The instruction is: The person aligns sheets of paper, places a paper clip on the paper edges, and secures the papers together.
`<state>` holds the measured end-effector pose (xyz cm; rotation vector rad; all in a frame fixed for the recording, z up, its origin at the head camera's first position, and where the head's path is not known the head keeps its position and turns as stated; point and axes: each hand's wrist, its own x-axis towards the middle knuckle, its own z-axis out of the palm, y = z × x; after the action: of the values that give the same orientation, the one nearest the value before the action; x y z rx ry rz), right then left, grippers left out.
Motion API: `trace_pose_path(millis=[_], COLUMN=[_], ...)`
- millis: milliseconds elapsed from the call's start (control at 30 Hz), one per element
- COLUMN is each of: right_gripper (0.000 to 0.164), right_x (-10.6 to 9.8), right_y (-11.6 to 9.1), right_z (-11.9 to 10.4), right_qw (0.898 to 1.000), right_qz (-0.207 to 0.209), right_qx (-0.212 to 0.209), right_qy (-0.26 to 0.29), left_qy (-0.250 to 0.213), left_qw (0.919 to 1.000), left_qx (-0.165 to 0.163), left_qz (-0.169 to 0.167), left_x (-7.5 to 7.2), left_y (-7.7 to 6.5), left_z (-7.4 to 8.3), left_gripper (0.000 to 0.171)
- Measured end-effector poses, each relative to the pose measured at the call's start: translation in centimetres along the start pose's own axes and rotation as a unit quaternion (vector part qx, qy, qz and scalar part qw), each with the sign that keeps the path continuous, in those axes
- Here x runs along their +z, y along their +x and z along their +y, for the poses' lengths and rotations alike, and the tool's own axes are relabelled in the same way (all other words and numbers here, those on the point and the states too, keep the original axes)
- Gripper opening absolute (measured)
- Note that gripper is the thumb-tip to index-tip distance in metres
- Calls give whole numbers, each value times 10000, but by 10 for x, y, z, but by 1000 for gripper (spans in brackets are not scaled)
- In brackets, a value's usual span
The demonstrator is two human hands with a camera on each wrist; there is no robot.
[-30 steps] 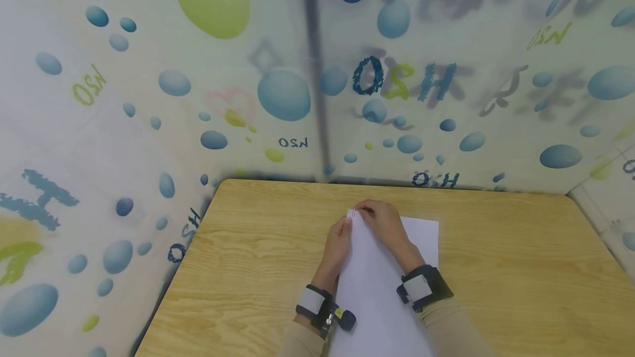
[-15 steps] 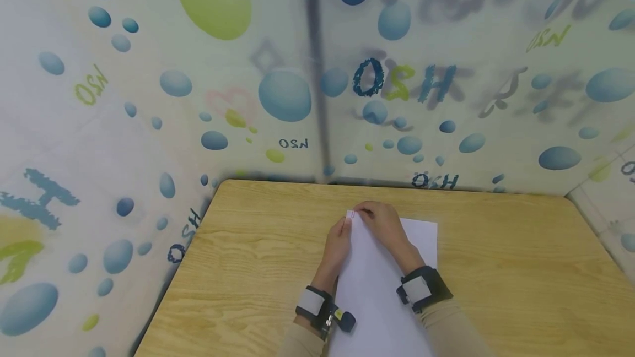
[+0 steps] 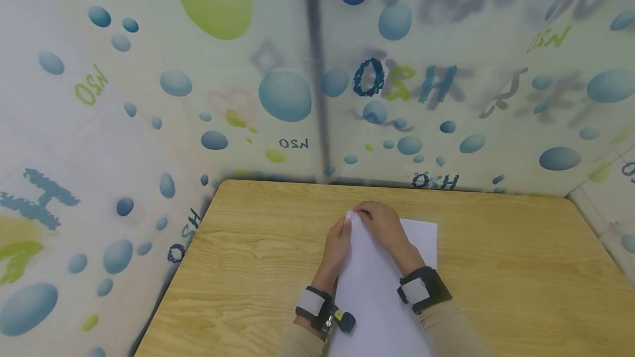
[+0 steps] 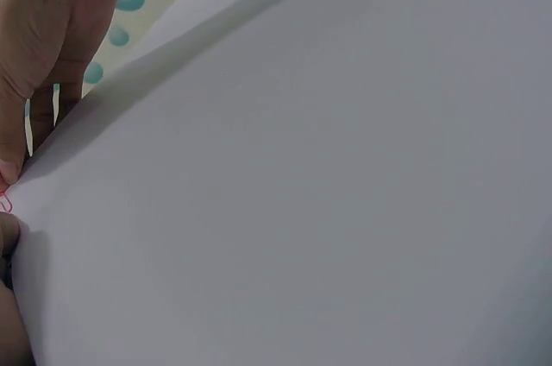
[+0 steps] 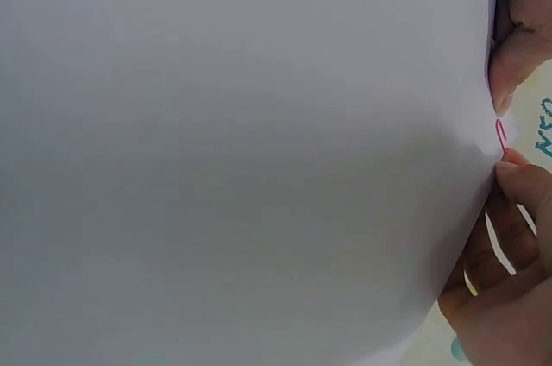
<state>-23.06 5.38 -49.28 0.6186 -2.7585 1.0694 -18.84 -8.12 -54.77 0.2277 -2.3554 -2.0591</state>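
White paper (image 3: 372, 291) is held up in front of me, its corner pointing away; another layer of paper (image 3: 421, 236) shows behind it on the right. On that corner sits a small red paper clip (image 3: 352, 215), also visible in the right wrist view as a thin red loop (image 5: 501, 135). My left hand (image 3: 338, 241) grips the paper's left edge just below the clip, thumb on the near face. Thumb and forefinger of my right hand (image 3: 387, 227) pinch the clip's end at the paper's edge. The left hand's other fingers are hidden behind the paper.
A wooden table (image 3: 258, 247) lies under the paper and arms, its far edge close to a wall covering (image 3: 283, 158) printed with blue and green spots. Black wrist straps with cameras (image 3: 344, 321) sit on both wrists.
Both hands keep almost the same place at the corner. The clip and paper shift only very slightly.
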Motion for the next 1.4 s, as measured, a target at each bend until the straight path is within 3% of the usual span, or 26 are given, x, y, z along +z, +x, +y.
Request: trace_pose_path(millis=[267,500,867,1000,1233,1300,1400], right_gripper=[14,15,24,28,28,34,49], right_x=[-1,-2,-8,-18,-40,-46,-55], right_y=[0,0,-9,-21,-44,-50,-60], right_z=[-3,-2,6,22,66,77,88], right_qw=[9986,9982,9974,9978,9907,9861,9706], right_qz=[-72,-125,-271,-152,686,745,616], right_qx=[-175,-196,-222,197,1050,1481,2233], right_qy=[-484,-550,-627,-622,-533,-139,659], left_qy=[130,272,322,250,258,200,108], left_qw=[9998,9995,9994,9996,9994,9995,9996], left_qx=[151,-9,83,-17,10,-11,-139], left_qz=[57,142,138,94,217,224,202], left_x=[1,1,0,-1,-1,-1,0], left_y=[-1,-1,0,1,3,3,2], left_z=[-1,0,-1,-4,-7,-7,-7], left_gripper=[35,33,34,36,37,38,39])
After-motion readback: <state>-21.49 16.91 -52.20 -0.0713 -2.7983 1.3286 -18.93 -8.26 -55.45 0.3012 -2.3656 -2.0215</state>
